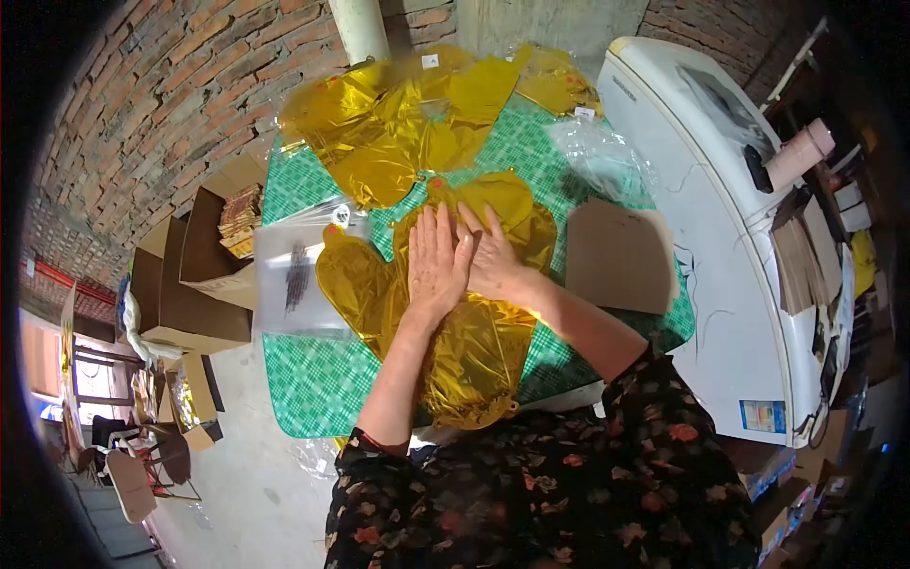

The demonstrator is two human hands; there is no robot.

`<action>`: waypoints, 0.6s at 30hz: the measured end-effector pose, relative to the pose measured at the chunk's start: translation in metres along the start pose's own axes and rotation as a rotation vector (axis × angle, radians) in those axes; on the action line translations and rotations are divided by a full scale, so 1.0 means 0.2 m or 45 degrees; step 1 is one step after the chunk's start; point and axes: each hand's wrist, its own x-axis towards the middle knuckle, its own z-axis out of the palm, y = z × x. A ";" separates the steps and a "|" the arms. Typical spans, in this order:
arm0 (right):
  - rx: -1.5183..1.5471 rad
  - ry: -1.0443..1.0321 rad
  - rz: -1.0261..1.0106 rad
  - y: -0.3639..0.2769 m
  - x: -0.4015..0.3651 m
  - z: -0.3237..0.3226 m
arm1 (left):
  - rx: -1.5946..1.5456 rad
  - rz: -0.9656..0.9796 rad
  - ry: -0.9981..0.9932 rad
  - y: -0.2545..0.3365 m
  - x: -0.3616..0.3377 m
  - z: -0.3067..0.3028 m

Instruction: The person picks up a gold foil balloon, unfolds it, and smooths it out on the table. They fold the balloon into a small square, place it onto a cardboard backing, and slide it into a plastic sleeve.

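A flat gold foil balloon (479, 356) with rounded lobes lies across the front of the green checked tabletop. My left hand (436, 264) rests flat on its middle, fingers stretched out and pointing away from me. Beside it, partly behind the left hand, my right hand (495, 256) also presses flat on the foil with its fingers extended. Neither hand grips anything. More gold foil balloons (379, 137) lie spread at the back of the table, and a brown cardboard piece (616, 256) is to the right of my hands.
Clear plastic bags (284, 308) lie at the table's left edge, near open cardboard boxes (185, 299). Another clear bag (607, 156) is at the back right. A white refrigerator (720, 256) stands close along the right side. A brick wall (190, 85) rises behind.
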 end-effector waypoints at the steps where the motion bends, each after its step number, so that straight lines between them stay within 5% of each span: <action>1: -0.109 -0.015 0.034 0.04 0.00 0.03 | 0.020 -0.002 -0.006 0.00 0.00 0.01; 6: -0.291 -0.071 0.223 0.35 0.02 -0.07 | 0.175 0.014 -0.019 -0.02 -0.01 0.05; 11: -0.543 0.292 0.280 0.65 0.06 -0.16 | 0.465 0.104 0.023 -0.05 -0.01 0.10; 18: -0.302 0.380 0.331 0.63 0.15 -0.19 | 0.442 0.108 0.069 -0.05 -0.01 0.11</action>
